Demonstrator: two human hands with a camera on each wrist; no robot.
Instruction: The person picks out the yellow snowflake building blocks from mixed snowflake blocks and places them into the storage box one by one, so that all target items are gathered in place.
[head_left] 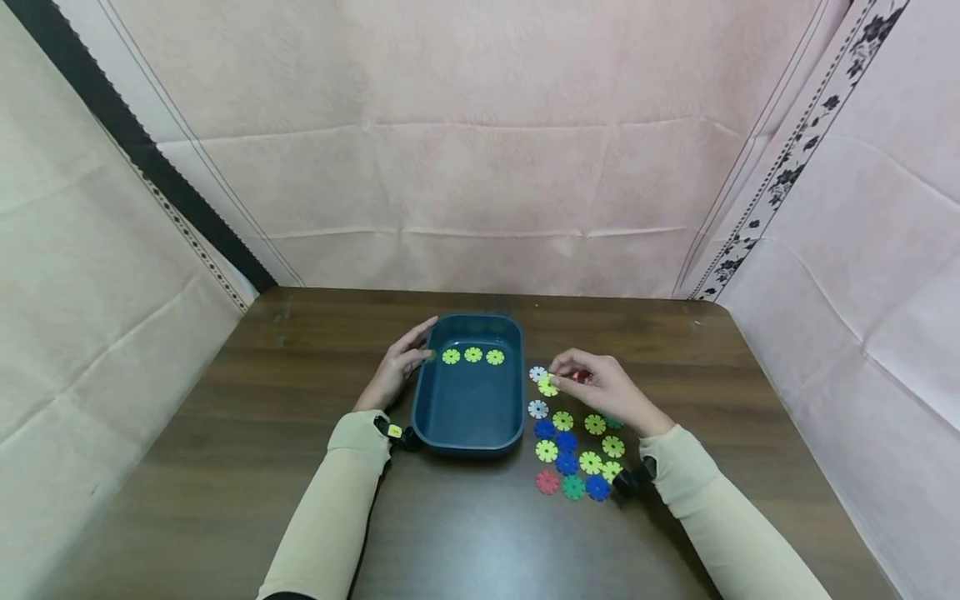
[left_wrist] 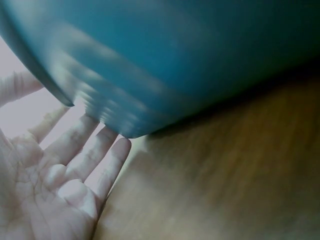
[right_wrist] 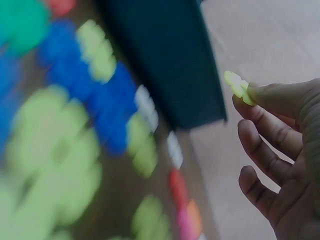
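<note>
In the head view, a blue rectangular tray (head_left: 468,408) holds three yellow notched discs (head_left: 472,355) in a row near its far end. My left hand (head_left: 397,367) rests against the tray's left side; the left wrist view shows its fingers (left_wrist: 107,165) nearly straight along the outer wall. Thumb and forefinger of my right hand (head_left: 600,387) pinch another yellow notched disc (right_wrist: 240,87), raised to the right of the tray. The other right fingers are loosely bent. Beneath that hand, a red piece (head_left: 579,377) is partly hidden.
Right of the tray, several loose notched discs lie on the wooden table (head_left: 315,483), among them a blue disc (head_left: 566,463), a green disc (head_left: 573,487), a red disc (head_left: 547,482) and a white disc (head_left: 537,408). Pale cloth (head_left: 480,183) hangs behind the table and along both sides.
</note>
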